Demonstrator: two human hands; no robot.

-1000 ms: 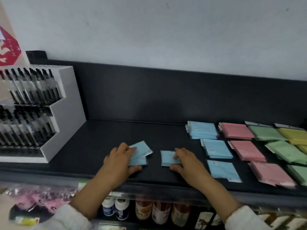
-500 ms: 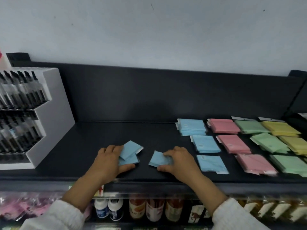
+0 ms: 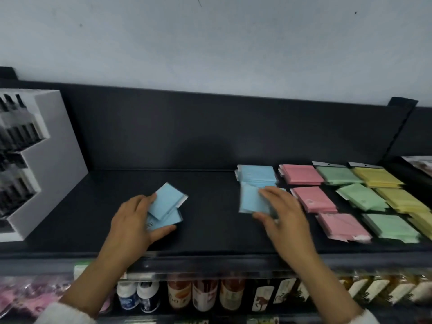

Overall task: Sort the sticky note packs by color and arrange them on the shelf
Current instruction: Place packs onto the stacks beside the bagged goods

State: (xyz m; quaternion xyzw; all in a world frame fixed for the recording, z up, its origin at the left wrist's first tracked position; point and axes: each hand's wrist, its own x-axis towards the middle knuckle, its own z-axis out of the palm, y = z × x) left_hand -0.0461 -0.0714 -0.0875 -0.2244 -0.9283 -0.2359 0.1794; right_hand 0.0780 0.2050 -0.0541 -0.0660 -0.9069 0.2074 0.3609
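Observation:
On the black shelf (image 3: pixel 210 230), my left hand (image 3: pixel 133 220) grips two loose blue sticky note packs (image 3: pixel 167 204), fanned apart. My right hand (image 3: pixel 284 218) holds another blue pack (image 3: pixel 251 199) over the blue column, just in front of the rear blue stack (image 3: pixel 257 175). Right of the blue column lie sorted columns of pink packs (image 3: pixel 313 198), green packs (image 3: pixel 361 199) and yellow packs (image 3: pixel 397 197). The front blue piles are hidden behind my right hand.
A white stepped display of black pens (image 3: pixel 30 160) stands at the shelf's left end. The shelf's black back panel (image 3: pixel 210 127) rises behind. Bottles and small packages (image 3: pixel 203 298) fill the lower shelf beneath the front edge.
My right hand has carried its blue pack rightward from the shelf's middle to the blue column. The left hand has kept its two blue packs. The view has shifted right.

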